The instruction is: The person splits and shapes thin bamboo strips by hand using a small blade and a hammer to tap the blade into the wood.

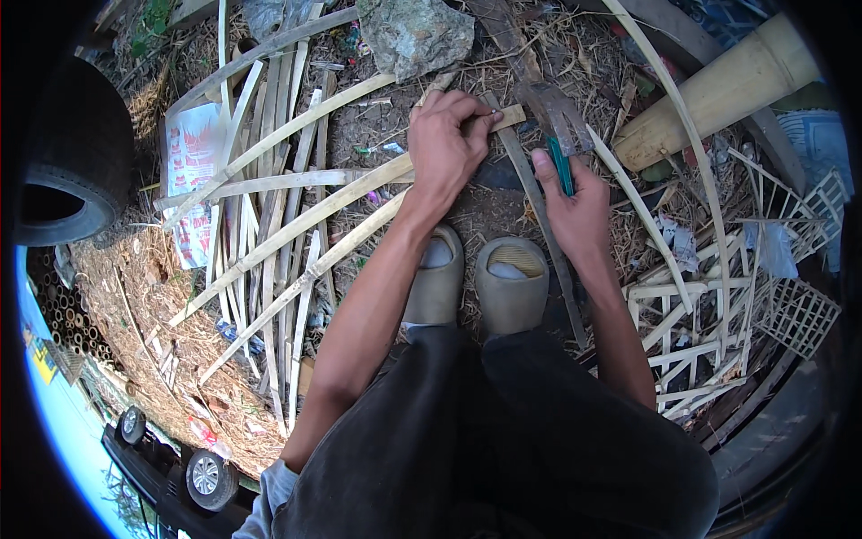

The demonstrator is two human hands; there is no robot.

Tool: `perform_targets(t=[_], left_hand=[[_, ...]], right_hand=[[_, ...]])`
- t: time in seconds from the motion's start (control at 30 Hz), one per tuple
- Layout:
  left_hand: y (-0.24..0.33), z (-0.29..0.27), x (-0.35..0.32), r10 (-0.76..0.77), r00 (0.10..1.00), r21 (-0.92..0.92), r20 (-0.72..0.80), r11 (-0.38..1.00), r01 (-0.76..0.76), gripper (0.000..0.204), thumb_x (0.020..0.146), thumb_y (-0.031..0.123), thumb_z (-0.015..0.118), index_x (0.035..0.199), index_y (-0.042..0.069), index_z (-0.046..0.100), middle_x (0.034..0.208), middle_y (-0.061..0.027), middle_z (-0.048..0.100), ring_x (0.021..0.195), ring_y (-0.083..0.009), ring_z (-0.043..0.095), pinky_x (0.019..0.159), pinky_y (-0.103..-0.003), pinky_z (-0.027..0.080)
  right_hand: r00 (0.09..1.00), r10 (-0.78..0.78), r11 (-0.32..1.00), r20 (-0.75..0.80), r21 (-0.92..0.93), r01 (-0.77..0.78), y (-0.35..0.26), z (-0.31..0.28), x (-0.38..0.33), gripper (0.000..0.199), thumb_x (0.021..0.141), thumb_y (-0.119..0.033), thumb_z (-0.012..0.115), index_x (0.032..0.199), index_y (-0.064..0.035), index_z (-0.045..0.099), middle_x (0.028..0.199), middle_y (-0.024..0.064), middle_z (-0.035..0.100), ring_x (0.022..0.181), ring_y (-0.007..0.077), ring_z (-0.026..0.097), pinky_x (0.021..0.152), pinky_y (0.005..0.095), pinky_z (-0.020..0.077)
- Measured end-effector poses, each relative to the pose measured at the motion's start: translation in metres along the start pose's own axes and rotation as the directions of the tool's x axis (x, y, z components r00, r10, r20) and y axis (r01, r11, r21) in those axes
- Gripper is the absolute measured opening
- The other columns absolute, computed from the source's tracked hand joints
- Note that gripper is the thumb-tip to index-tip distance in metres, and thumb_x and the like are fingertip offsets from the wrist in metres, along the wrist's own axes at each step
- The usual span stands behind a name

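My left hand (449, 144) is closed on a flat pale bamboo strip (314, 226). Its short end sticks out past my fingertips, while the long part slants down to the left across other strips. My right hand (579, 211) is wrapped round a slim teal tool handle (560, 166) just right of that short end. The tool's kind is not clear. A brown, rough piece of wood (561, 121) lies beside the top of the handle. Below my hands are my two feet in olive slippers (512, 292).
A pile of bamboo strips (283, 180) lies left. A large rock (416, 36) sits at the top. Right are a thick bamboo pole (718, 94) and lattice pieces (799, 319). A tyre (76, 157) stands far left, and a parked vehicle (171, 476) shows lower left.
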State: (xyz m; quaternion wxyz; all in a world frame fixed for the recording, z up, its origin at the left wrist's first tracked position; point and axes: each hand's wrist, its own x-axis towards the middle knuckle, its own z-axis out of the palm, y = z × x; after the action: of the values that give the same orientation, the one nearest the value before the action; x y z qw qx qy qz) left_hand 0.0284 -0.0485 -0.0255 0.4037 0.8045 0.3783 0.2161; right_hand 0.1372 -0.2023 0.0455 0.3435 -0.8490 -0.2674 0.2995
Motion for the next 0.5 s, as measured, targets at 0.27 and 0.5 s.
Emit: perform_targets(t=[0.27,0.5], left_hand=[[0.005,-0.01,0.01,0.049,0.999,-0.014,0.0,0.999,-0.049,0.017,0.085,0.015,0.083,0.092,0.001,0.077,0.088,-0.0119,0.074,0.087,-0.0267,0.07,0.08,-0.037,0.054],[0.013,-0.005,-0.016,0.062,0.998,0.309,0.028,0.949,-0.067,0.008,0.097,0.015,0.07,0.102,0.009,0.071,0.094,-0.013,0.075,0.088,-0.0342,0.07,0.077,-0.044,0.05]], right_hand=[[0.994,0.077,0.997,-0.08,-0.013,-0.078,0.004,0.011,-0.005,0.037,0.096,-0.033,0.078,0.088,0.0008,0.068,0.06,0.0074,0.058,0.053,0.0153,0.057,0.053,0.0358,0.0458],[0.977,-0.048,0.995,-0.207,-0.091,0.03,0.03,0.018,0.001,0.032,0.084,-0.023,0.088,0.088,0.0006,0.067,0.066,0.011,0.062,0.06,0.029,0.063,0.062,0.042,0.0493]])
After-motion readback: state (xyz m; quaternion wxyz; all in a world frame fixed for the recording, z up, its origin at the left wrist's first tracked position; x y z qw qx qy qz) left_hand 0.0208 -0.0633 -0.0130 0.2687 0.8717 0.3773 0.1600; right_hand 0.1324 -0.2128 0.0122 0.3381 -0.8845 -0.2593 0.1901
